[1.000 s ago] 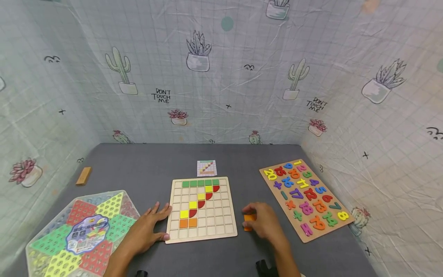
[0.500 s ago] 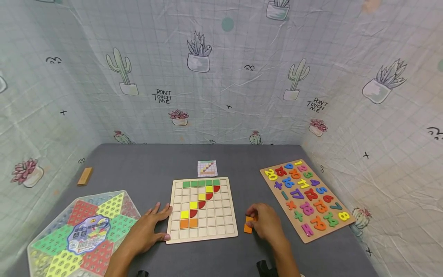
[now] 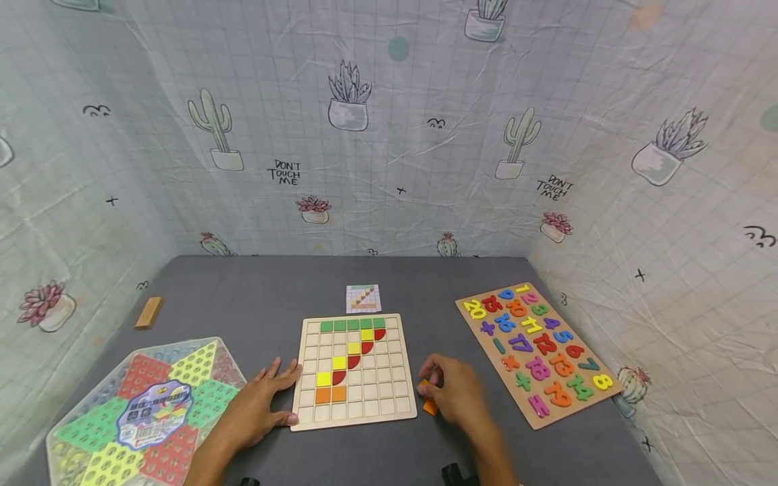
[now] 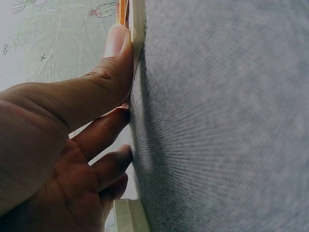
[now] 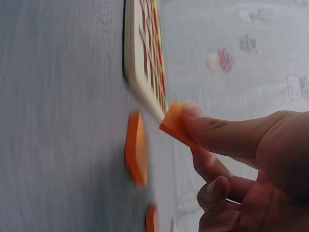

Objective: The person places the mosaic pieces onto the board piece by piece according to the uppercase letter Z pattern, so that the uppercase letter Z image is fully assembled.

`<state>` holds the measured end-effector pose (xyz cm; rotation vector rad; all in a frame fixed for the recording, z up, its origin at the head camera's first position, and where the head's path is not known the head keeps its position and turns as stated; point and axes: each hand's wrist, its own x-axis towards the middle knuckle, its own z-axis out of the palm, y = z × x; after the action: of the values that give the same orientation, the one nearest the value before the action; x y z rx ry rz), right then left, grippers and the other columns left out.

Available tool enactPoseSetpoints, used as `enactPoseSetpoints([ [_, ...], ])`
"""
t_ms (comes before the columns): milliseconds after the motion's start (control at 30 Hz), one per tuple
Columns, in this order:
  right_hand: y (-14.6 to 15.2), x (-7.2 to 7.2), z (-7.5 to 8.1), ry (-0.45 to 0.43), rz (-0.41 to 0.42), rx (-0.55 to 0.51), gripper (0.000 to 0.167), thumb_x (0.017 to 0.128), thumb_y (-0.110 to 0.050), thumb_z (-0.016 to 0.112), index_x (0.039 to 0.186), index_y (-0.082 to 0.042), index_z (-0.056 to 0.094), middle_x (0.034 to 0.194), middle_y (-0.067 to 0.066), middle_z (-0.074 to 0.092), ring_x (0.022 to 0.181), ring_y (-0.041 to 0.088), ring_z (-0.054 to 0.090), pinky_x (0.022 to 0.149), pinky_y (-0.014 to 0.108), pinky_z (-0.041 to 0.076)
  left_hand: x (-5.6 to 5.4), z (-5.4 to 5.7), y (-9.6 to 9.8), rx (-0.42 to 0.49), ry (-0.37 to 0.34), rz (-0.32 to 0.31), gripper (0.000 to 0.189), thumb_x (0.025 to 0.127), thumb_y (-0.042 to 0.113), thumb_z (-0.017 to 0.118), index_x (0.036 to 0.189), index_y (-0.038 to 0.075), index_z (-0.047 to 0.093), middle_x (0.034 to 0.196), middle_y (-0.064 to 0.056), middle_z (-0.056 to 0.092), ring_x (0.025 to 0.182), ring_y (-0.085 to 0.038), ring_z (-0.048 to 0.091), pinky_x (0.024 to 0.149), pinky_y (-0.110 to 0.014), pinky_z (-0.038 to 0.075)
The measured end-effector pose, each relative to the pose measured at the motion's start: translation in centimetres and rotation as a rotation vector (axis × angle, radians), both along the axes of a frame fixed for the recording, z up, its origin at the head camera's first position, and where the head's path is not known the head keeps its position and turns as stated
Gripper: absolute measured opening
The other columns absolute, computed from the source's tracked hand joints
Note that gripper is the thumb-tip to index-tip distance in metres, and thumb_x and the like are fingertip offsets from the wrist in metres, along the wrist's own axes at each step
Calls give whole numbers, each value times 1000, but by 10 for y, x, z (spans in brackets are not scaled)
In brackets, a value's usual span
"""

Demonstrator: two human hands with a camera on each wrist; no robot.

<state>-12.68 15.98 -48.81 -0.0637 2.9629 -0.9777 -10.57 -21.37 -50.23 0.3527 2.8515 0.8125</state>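
The wooden grid board (image 3: 379,408) lies on the dark table with green squares in its top row, yellow squares and red quarter-round pieces in a diagonal, and two orange squares at lower left. My left hand (image 3: 258,408) rests at the board's left side, thumb on its lower left corner and fingertips along the edge. Right of the board, my right hand (image 3: 460,393) pinches an orange square tile (image 5: 175,123) between thumb and fingers. Below it on the table lies another orange tile (image 5: 137,151), and part of a third orange piece (image 5: 152,218) shows in the right wrist view.
A small pattern card (image 3: 362,298) lies behind the board. To the right is a number puzzle board (image 3: 508,382); to the left stands a hexagonal Chinese checkers box (image 3: 152,413). A wooden block (image 3: 148,313) lies at far left. Printed cloth surrounds the table.
My right hand separates one orange tile from those on the table and moves slightly left, toward the board's right edge. My left hand stays at the board.
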Motion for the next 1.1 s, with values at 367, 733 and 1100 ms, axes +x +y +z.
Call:
enactPoseSetpoints([
  [367,-51,8,0,13,79,-141,23,83,-16,92,85,-22,70,72,-11,61,68,8,52,59,23,39,0,0,0,-5,6,1,94,74,33,94,158,16,54,166,-12,47,152,-58,34,112,-75,41],
  [733,-88,5,-5,19,77,-92,26,80,-23,95,79,-25,68,65,-15,58,62,4,51,57,25,39,0,0,-1,-16,20,-5,94,75,34,94,158,15,54,166,-13,47,151,-60,35,110,-75,43],
  [1100,-103,-2,-9,-19,68,-60,24,84,-24,92,78,-25,68,63,-13,56,61,6,51,59,30,38,-1,0,0,-14,16,-9,95,74,34,94,158,15,54,166,-13,47,152,-59,35,112,-75,41],
])
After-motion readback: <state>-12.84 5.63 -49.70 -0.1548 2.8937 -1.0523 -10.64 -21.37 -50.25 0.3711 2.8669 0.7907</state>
